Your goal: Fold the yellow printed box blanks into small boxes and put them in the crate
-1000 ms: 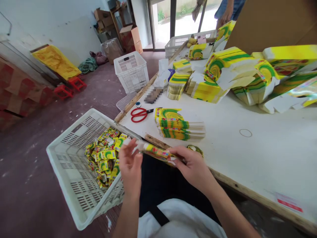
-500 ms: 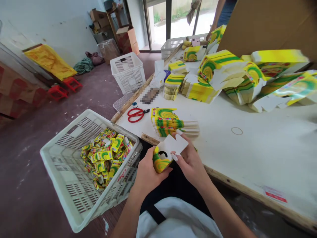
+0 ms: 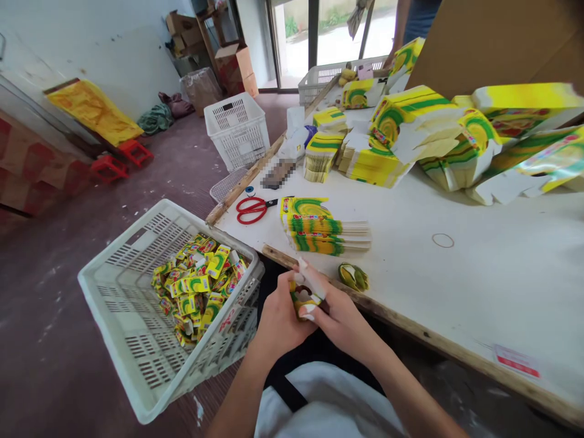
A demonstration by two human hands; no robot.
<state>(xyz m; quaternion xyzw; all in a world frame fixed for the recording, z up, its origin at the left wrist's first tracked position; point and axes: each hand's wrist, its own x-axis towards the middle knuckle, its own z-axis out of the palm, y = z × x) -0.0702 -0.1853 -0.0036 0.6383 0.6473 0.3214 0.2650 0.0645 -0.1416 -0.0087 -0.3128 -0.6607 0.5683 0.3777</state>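
Observation:
A small yellow-green carton (image 3: 301, 294) is held between my two hands at the table's front edge, mostly covered by fingers. My left hand (image 3: 280, 319) wraps around its left side and underside. On the other side my right hand (image 3: 342, 313) grips the carton's top, fingers and thumb pressed on the white flaps. Just past my right fingers, a small green-and-yellow piece (image 3: 353, 277) lies on the table edge; its exact kind is unclear. Beyond my hands lies a stack of flat printed cartons (image 3: 314, 225).
Left of me stands a white plastic crate (image 3: 155, 359) with many small folded cartons (image 3: 196, 286). Red-handled scissors (image 3: 250, 210) lie at the table's left corner. Larger carton piles (image 3: 406, 128) fill the far side. A rubber band (image 3: 443, 240) lies on the tabletop (image 3: 456, 292). Someone stands behind a cardboard sheet (image 3: 497, 48).
The tall white flap that stood up from the carton is now folded down under my right hand. My right hand has moved left, close against my left. The green-and-yellow piece shows more fully.

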